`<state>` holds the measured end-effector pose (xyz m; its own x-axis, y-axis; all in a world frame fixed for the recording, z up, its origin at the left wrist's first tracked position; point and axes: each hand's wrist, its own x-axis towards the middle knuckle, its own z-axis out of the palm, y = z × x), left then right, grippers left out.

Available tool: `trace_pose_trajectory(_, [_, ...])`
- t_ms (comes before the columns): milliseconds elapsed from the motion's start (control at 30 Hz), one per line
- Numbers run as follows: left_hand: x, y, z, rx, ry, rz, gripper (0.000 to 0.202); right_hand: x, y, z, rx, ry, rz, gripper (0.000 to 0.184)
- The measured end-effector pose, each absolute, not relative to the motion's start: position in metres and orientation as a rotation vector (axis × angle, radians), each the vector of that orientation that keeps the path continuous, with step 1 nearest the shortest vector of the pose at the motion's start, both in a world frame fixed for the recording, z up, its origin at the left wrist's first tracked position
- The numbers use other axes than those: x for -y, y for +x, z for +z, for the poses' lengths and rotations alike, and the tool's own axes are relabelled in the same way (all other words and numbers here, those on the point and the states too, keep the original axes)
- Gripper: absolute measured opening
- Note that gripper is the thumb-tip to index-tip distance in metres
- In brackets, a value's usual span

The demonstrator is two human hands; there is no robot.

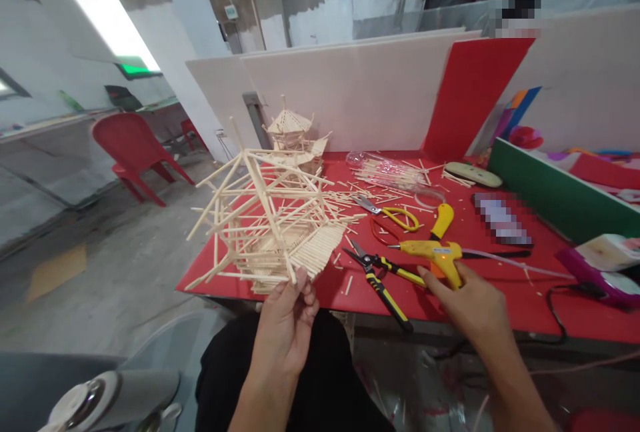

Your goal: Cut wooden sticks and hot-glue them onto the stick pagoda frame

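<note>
A pavilion model of thin wooden sticks (pixel 270 192) stands at the table's front left. Its roof is an open frame of sticks, with one fan-shaped panel of closely laid sticks (pixel 320 249) at the lower right. My left hand (pixel 289 319) pinches the near roof corner beside that panel. My right hand (pixel 473 302) is closed round the handle of a yellow hot glue gun (pixel 435 253); an orange light glows on its body and its nozzle points left. Just left of the gun lie black-and-yellow pruning shears (pixel 380 285), and behind them yellow-handled scissors (pixel 393 214).
Behind the model stands a finished-looking stick pagoda (pixel 290 129). Loose sticks and a plastic bag of sticks (pixel 385 171) lie on the red table (pixel 330 295). A blurred phone-like object, a green board (pixel 565 195) and a cable are at right. A bottle (pixel 120 395) stands lower left.
</note>
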<state>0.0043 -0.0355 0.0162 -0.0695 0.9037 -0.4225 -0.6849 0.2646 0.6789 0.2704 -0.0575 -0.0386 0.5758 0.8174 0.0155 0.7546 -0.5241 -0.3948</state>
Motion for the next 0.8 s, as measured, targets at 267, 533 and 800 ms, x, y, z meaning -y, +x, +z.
trace_pose_trajectory(267, [0.036, 0.004, 0.018, -0.981, 0.311, 1.334, 0.032, 0.052, 0.246, -0.010, 1.308, -2.214, -0.084, 0.051])
trace_pose_trajectory(533, [0.035, 0.005, 0.013, -1.025, 0.311, 1.367, 0.034, 0.045, 0.206, 0.041, 1.529, -1.611, -0.222, 0.039])
trace_pose_trajectory(800, [0.036, 0.005, 0.013, -0.994, 0.303, 1.356, 0.036, 0.040, 0.198, 0.048, 1.529, -1.605, -0.417, 0.042])
